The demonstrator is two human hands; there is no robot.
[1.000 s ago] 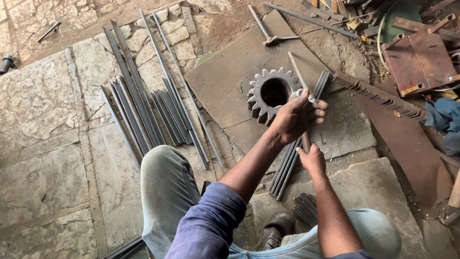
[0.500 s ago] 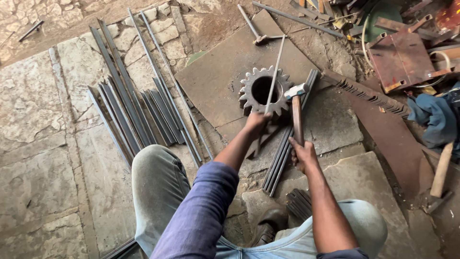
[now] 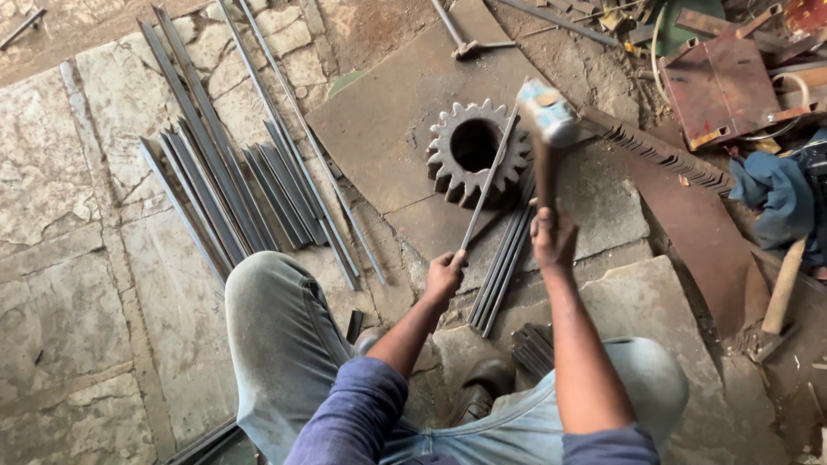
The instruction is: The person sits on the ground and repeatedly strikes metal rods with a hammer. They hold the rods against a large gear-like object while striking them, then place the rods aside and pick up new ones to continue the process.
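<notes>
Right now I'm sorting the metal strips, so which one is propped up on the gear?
The thin strip gripped by the left hand; its far end rests across the toothed gear, while the other strips lie flat on the ground.

head cam | looks steeply down past knees | near view of stone floor (image 3: 77,284) | single view

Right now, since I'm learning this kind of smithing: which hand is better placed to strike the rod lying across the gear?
Probably the right hand: it grips the hammer, raised above the gear. The left hand holds the thin rod by its near end, steadying it over the gear.
</notes>
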